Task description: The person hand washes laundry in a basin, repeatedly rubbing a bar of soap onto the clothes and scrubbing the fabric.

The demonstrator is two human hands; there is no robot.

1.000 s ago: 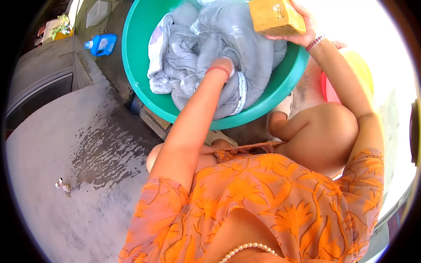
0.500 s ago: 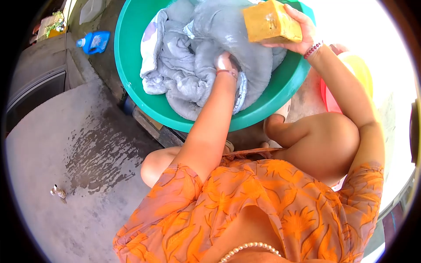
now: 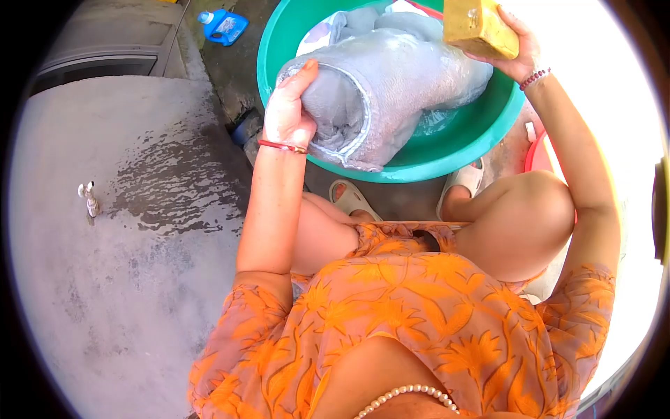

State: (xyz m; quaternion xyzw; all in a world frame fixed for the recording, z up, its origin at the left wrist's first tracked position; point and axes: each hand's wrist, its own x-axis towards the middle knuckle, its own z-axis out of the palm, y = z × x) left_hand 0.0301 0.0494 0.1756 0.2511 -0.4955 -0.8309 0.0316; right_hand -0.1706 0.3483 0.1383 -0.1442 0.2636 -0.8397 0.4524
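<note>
My left hand grips the edge of the wet grey cloth and lifts it near the tub's left side. The cloth's rolled opening with a pale seam faces me. Its far part lies in the green tub, where a little water shows. My right hand is wrapped round a large yellow block, held over the tub's right side above the cloth. A white and lilac part of the fabric shows behind the grey.
A blue bottle lies on the ground left of the tub. A metal tap stands out of the grey concrete at the left, beside a wet patch. A red basin is partly hidden behind my right arm.
My left hand has come out of the folds, moved left and raised the cloth's edge. The grey cloth is now turned and spread rightward. My right hand still holds the yellow block.
</note>
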